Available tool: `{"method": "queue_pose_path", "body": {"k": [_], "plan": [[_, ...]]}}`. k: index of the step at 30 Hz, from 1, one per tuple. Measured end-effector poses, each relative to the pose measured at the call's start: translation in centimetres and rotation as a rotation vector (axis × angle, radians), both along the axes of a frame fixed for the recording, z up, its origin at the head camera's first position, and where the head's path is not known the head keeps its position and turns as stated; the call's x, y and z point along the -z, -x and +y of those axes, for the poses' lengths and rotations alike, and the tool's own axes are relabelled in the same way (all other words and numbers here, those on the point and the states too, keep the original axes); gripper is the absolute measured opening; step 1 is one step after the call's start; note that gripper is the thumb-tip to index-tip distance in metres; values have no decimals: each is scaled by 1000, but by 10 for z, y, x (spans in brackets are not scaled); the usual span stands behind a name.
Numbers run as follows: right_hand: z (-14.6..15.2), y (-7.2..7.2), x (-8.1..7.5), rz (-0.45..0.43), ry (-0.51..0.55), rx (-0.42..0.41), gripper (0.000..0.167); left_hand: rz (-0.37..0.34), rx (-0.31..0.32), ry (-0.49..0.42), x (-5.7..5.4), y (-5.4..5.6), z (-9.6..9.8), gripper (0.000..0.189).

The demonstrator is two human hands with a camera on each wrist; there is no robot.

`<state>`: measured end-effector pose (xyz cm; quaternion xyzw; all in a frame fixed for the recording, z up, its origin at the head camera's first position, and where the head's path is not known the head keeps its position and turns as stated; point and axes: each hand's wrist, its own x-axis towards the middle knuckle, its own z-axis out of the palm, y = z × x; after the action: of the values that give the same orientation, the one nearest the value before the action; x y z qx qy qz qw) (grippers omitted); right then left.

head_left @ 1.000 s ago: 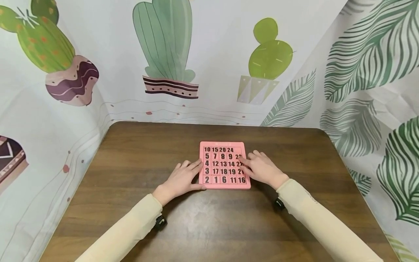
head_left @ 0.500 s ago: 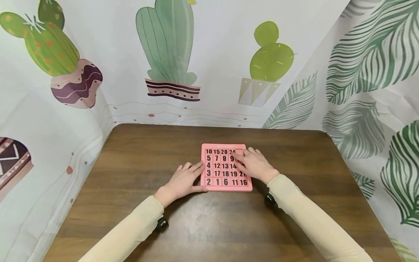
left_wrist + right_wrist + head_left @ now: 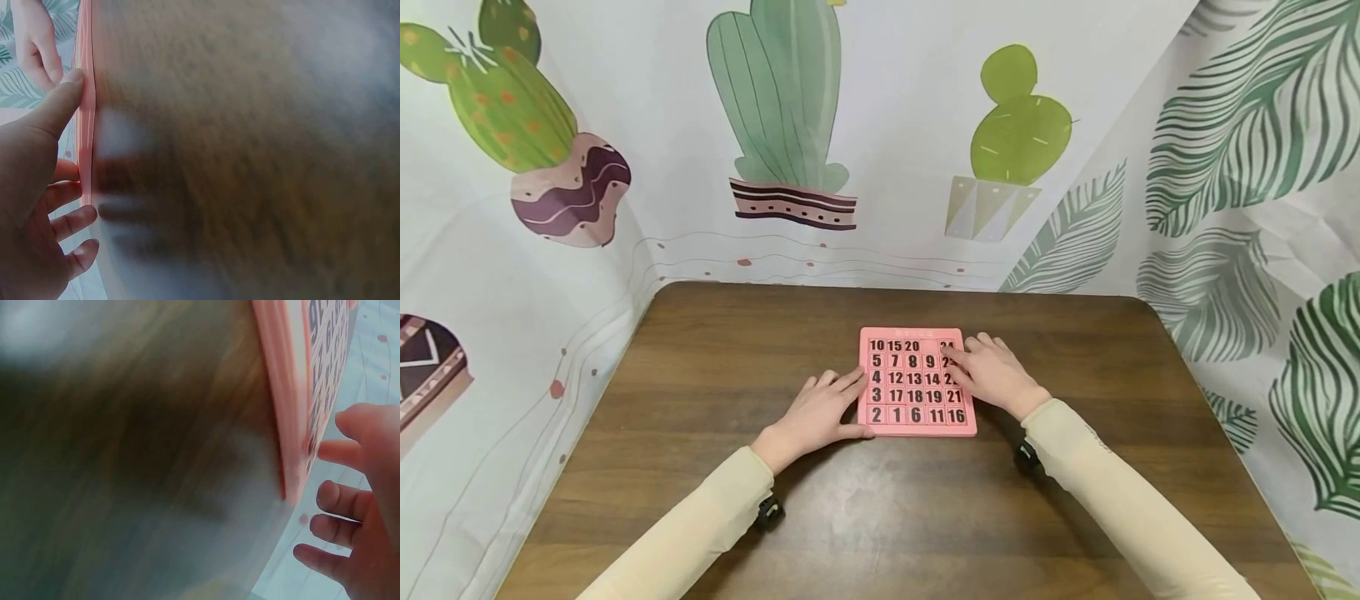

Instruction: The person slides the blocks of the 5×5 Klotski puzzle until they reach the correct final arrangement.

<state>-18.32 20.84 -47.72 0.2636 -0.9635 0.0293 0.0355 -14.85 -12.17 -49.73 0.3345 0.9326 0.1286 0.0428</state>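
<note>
A pink number slide puzzle (image 3: 914, 433) lies flat on the brown table, its black-numbered tiles in rows. In the top row a gap shows between 20 and the partly covered 24 tile. My left hand (image 3: 811, 417) holds the puzzle at its near left corner, thumb along the near edge and fingers at the left side. From the right, my right hand (image 3: 998, 379) reaches over with its index fingertip at the 24 tile. In the right wrist view, its thumb is raised off the puzzle (image 3: 284, 394) and the other fingers are loosely bent.
The brown wooden table (image 3: 880, 517) stretches around the puzzle. Behind it hangs a white cloth (image 3: 902, 125) printed with cacti and leaves. A black wrist device (image 3: 769, 510) sits at the left cuff, another black device (image 3: 1027, 456) at the right.
My right hand moved left over the puzzle, then back right. The 24 tile slid right into the corner, and the gap moved one place left. My left hand stayed in place.
</note>
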Motion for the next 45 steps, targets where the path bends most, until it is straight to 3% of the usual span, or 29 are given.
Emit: {"method": "queue_pose_path", "body": {"k": [11, 19, 30, 45], "plan": [[-37, 8, 5, -14, -37, -62, 45, -9, 2, 5, 2, -2, 1, 95], [-29, 7, 1, -88, -25, 2, 48, -16, -10, 1, 2, 0, -1, 95], [-19, 8, 3, -45, 17, -13, 45, -10, -11, 5, -2, -1, -3, 95], [-62, 12, 2, -68, -32, -87, 47, -13, -8, 1, -3, -2, 1, 93]]}}
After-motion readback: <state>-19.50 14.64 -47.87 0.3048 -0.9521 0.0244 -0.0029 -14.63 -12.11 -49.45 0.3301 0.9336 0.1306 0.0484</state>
